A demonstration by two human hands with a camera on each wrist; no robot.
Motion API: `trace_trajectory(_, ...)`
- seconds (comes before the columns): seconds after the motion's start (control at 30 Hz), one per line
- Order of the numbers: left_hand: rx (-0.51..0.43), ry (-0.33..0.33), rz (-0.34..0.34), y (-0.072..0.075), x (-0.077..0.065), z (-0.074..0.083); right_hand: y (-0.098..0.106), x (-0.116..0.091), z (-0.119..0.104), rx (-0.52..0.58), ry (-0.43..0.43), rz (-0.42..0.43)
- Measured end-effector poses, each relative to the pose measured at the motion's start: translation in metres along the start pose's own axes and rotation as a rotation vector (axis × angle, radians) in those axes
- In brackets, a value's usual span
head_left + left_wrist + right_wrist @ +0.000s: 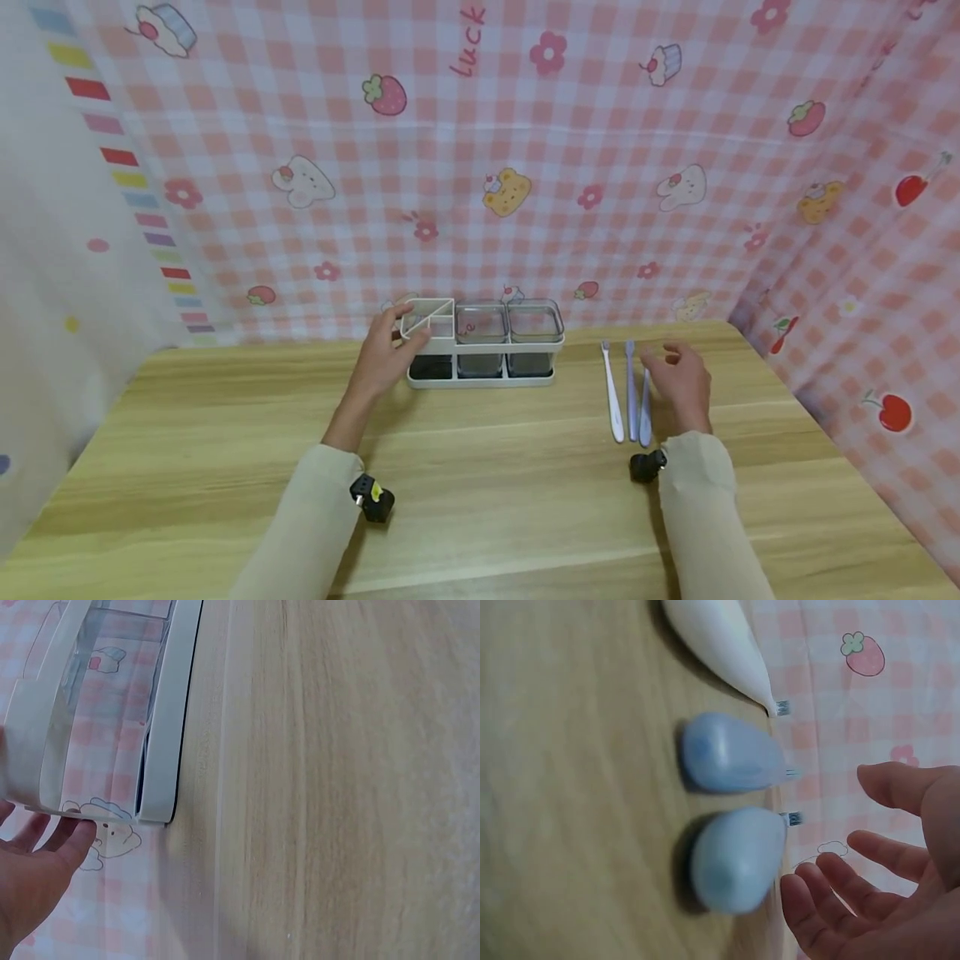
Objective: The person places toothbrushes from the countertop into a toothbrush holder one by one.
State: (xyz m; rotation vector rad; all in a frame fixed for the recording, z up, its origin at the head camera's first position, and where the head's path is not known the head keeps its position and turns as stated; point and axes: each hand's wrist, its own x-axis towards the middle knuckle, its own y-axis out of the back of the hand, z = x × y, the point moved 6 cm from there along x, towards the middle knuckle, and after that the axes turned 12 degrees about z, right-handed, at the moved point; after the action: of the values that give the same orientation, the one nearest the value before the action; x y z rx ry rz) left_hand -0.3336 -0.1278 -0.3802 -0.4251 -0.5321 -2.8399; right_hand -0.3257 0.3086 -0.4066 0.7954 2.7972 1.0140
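One left hand [382, 357], fingers and thumb gripping the left end of a white rack [480, 383], centre of the head frame. One right hand [682, 382], fingers loose, holding nothing, right of centre, just beside three toothbrushes [632, 392]. Two clear cups [480, 365], set in the rack. One wooden table [495, 500], lower frame. One pink checked cloth [450, 158], upper frame.

Pink-and-white checked cloth [450, 258] fills the upper middle of the head view, printed with a strawberry [387, 95], a yellow bear [512, 192] and, at the top, the sideways word "luck" [468, 42]. A strip of coloured blocks [142, 179] slants down the upper left, beside a pale, spotted panel [67, 292]. Red cherries [896, 414] show on the checked stretch at far right. A wood-grained tabletop [495, 475] spans the lower part of the frame.
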Motion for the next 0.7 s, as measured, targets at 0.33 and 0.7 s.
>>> trace_trajectory(0.33,0.005,0.022,0.002,-0.001,-0.002,-0.002,-0.008,0.006,0.011,-0.061,-0.016,-0.025)
trace_trajectory(0.7,0.015,0.032,-0.016,0.001,-0.003,-0.002,-0.009,0.007,0.013,-0.204,0.023,-0.042)
